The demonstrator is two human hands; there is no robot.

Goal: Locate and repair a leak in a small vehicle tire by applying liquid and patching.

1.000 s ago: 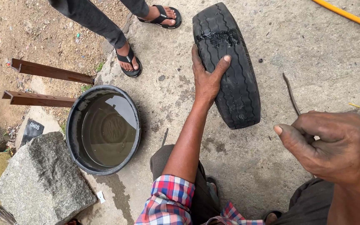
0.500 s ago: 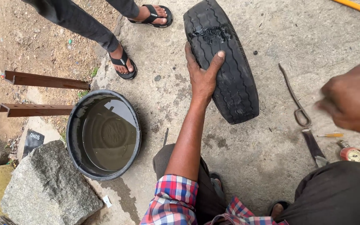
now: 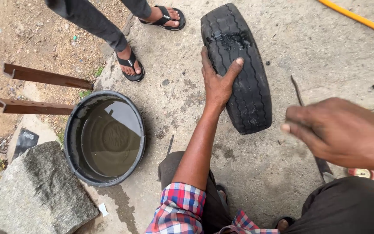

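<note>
A worn black tyre (image 3: 249, 93) stands upright on the concrete, with a torn patch of tread near its top. My left hand (image 3: 217, 84) grips its left side, thumb hooked over the tread, arm stretched out in a checked sleeve. My right hand (image 3: 338, 132) hovers blurred to the right of the tyre with its fingers pointing left. It is above a thin metal rod (image 3: 296, 89) and a flat tool (image 3: 323, 167) lying on the ground. I cannot tell whether it holds anything.
A black tub of murky water (image 3: 70, 130) sits to the left, beside a grey stone block (image 3: 35, 190). Another person's sandalled feet (image 3: 128, 67) stand behind it. Two rusty metal bars (image 3: 44, 77) lie at far left. A yellow hose (image 3: 356, 19) crosses the top right.
My right hand has swung in from the right edge toward the tyre. My left hand has kept its hold on the tyre, which has barely shifted.
</note>
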